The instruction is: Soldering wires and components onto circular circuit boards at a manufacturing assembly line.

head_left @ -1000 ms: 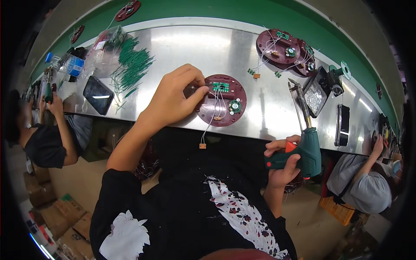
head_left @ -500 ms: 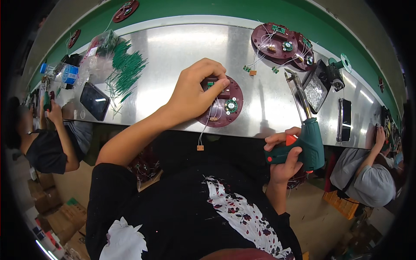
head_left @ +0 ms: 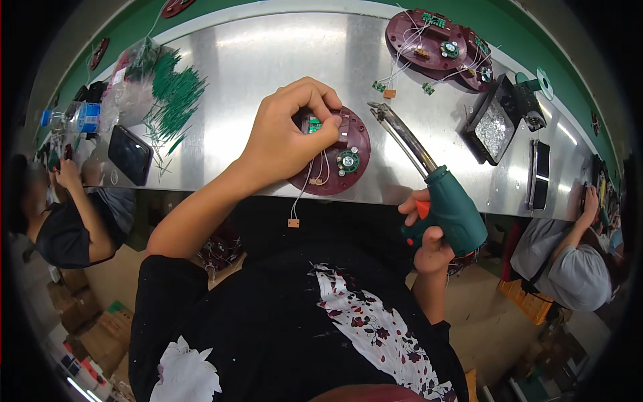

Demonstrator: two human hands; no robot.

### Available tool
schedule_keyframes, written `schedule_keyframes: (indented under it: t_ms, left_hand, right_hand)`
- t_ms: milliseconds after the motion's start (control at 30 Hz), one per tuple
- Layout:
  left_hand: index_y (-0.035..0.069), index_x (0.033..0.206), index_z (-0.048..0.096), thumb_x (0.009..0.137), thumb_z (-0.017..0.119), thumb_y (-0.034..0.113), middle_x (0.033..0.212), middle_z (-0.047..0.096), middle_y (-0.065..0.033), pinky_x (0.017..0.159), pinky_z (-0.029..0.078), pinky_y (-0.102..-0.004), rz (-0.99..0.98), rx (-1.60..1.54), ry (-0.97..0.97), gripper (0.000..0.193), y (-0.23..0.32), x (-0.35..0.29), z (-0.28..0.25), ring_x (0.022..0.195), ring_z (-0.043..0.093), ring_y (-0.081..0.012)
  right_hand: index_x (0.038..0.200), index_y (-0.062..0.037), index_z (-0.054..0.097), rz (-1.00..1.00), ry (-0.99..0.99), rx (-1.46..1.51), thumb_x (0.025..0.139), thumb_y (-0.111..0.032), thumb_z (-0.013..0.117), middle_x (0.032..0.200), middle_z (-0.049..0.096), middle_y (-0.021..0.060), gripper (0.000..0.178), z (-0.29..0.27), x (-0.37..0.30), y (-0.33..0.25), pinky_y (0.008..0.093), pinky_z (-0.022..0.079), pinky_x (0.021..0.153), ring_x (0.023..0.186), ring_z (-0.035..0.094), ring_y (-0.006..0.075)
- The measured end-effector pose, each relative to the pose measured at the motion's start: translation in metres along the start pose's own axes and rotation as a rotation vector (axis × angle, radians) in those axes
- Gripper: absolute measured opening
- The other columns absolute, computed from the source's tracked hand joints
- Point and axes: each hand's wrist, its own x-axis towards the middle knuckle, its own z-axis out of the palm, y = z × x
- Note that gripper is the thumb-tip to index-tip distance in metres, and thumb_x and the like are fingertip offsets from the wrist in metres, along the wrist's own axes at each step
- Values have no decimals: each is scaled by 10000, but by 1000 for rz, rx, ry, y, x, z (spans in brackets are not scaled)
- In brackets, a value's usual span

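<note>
A round maroon plastic housing (head_left: 355, 130) lies near the front edge of the metal bench, with a small green circuit board, a round speaker-like part (head_left: 347, 161) and thin white wires on it. One pair of wires hangs over the edge, ending in a small tan board (head_left: 293, 223). My left hand (head_left: 284, 134) rests over the housing's upper left, thumb and forefinger pinched together; whatever sits between them is hidden. In my right hand (head_left: 429, 244) is a green soldering gun (head_left: 457, 211) with a red trigger. Its tip points up and left, just right of the housing, not touching it.
Two similar maroon housings (head_left: 425, 40) lie at the back right. Near them are a black tray (head_left: 492, 124) of shiny bits, a solder spool (head_left: 544, 84) and a phone (head_left: 539, 174). Green wires (head_left: 175, 94), another phone (head_left: 130, 155) and a bottle (head_left: 86, 117) lie left. People sit on both sides.
The soldering gun has tilted and swung left, bringing its tip closer to the housing. My left hand keeps its pinch over the housing. The whole view has shifted slightly.
</note>
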Motion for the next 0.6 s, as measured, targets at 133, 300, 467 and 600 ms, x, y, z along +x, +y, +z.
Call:
schedule_keyframes:
  t_ms: [133,300,467,600]
  left_hand:
    - [17,794,628,805,750,38,1015,716,-90,864,521,-333,3,42,9,124,0,-1,2,917,677,-218]
    - [30,792,627,799,754,40,998,717,-75,879,503,-347,-15,47,10,128,0,-1,2,914,672,-224]
    - [36,793,629,794,757,42,989,719,-68,879,494,-346,1,21,25,128,-2,-1,4,910,672,-221]
    - [38,793,629,792,759,44,991,721,-64,883,490,-348,4,15,26,129,-3,-1,4,909,670,-222]
  right_hand:
    - [1276,75,605,-25,-23,-58,976,-680,584,948,705,132,813,-1,1,1,283,493,690,782,632,156]
    - [1301,72,602,-53,-84,-86,999,-630,588,964,705,132,765,-3,2,7,288,495,689,778,628,156]
    - [960,15,718,-122,15,31,953,-362,763,785,697,85,379,3,10,6,278,534,597,648,665,166]
    - [943,10,713,-134,5,-29,942,-357,774,766,687,79,372,1,9,8,283,526,583,638,662,168]
